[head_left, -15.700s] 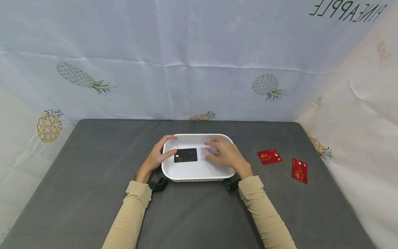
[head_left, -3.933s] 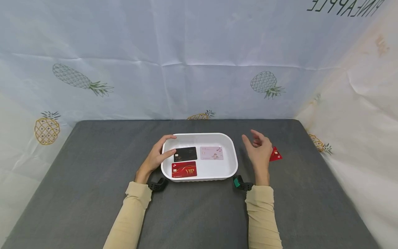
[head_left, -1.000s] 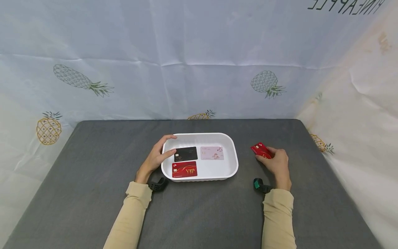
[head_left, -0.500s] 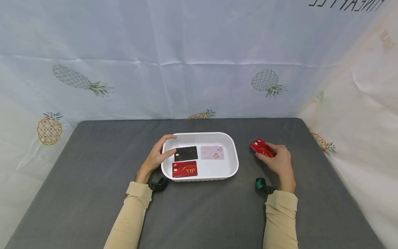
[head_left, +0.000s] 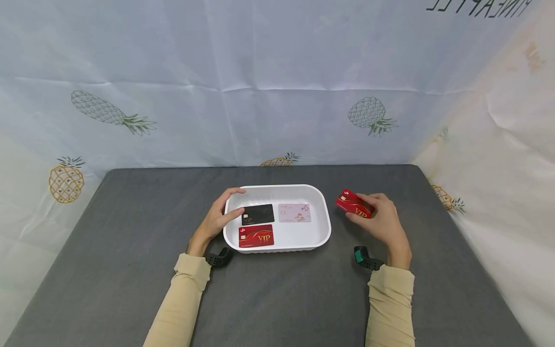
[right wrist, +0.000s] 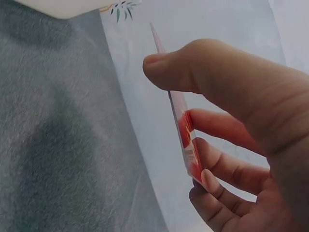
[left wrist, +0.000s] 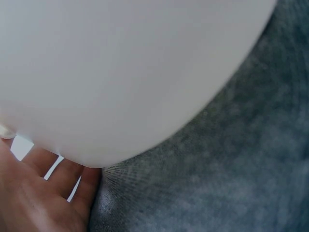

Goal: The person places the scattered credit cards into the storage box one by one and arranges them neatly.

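Note:
My right hand (head_left: 383, 221) pinches a red VIP card (head_left: 353, 203) between thumb and fingers, to the right of the white tray (head_left: 299, 237). Seen from the right wrist, that red card (right wrist: 182, 130) is nearly edge-on, with the thumb on one edge and fingers on the other. My left hand (head_left: 214, 219) grips the tray's left end, thumb over the rim and fingers along the outside. Inside the tray lie a black VIP card (head_left: 257, 215), a pale pink card (head_left: 295, 213) to its right, and a second red VIP card (head_left: 256, 236) below the black one.
The tray stands on a grey cloth-covered table (head_left: 277, 299). Behind it hangs a pale curtain (head_left: 243, 125) printed with pineapples, which also runs down both sides. A black band (head_left: 367, 259) is on the right wrist, another black band (head_left: 219, 258) on the left.
One red card from the table now lies in the tray; the other has been picked up by my right hand and carried slightly left toward the tray. My left hand stays on the tray.

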Action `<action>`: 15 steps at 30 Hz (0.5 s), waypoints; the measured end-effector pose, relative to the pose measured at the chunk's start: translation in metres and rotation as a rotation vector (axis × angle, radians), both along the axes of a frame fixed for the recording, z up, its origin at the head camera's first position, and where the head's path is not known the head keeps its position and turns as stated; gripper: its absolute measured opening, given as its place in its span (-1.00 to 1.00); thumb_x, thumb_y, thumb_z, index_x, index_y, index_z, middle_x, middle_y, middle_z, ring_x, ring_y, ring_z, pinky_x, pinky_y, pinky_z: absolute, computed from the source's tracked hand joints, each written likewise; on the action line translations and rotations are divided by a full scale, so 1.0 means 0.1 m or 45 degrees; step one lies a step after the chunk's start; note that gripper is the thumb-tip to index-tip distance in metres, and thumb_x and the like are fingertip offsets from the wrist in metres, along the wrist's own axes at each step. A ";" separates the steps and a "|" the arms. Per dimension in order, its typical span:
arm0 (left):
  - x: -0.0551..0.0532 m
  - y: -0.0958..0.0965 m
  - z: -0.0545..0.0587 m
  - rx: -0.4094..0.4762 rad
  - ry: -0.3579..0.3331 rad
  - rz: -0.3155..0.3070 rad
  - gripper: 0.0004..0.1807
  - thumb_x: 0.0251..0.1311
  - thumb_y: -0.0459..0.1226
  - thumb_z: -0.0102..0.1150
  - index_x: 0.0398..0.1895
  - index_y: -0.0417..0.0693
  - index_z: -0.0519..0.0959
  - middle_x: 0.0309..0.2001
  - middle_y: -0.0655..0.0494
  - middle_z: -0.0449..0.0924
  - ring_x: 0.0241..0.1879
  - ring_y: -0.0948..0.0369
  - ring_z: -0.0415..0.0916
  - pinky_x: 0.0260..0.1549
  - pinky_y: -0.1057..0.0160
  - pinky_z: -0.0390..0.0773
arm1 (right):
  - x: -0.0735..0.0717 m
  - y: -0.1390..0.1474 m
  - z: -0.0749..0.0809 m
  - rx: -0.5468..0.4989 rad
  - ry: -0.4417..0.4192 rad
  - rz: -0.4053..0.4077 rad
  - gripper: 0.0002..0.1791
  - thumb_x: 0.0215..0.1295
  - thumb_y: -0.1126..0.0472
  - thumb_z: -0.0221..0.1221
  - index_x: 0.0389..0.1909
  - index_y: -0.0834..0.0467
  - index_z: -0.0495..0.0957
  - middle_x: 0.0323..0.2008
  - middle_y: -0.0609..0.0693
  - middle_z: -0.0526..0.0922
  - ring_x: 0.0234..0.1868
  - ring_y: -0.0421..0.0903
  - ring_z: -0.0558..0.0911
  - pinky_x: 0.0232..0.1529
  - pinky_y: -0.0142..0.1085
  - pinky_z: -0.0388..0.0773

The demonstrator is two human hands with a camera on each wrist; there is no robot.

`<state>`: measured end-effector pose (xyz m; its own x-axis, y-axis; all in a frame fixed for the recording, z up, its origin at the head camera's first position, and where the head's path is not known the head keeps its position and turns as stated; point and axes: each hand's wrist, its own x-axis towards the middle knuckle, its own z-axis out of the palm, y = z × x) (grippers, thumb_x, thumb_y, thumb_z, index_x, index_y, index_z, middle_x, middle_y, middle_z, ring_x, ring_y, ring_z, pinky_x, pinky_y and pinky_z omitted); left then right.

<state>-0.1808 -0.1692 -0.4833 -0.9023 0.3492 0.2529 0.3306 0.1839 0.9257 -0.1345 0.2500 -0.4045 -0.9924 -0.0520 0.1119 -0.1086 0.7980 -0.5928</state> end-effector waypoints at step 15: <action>0.00 0.00 0.01 -0.003 -0.023 0.007 -0.45 0.29 -0.36 0.15 0.36 -0.23 0.37 0.25 -0.36 0.41 0.05 -0.19 0.54 -0.11 0.35 0.63 | 0.03 -0.18 0.13 -0.044 -0.002 0.136 -0.30 0.20 0.19 0.44 0.33 0.35 0.48 0.14 0.32 0.48 0.14 0.22 0.37 -0.02 0.16 0.62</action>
<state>-0.1803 -0.1689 -0.4823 -0.9085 0.3450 0.2359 0.3131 0.1879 0.9310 -0.1312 0.2320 -0.3911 -0.9815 -0.1540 0.1141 -0.1914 0.7610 -0.6199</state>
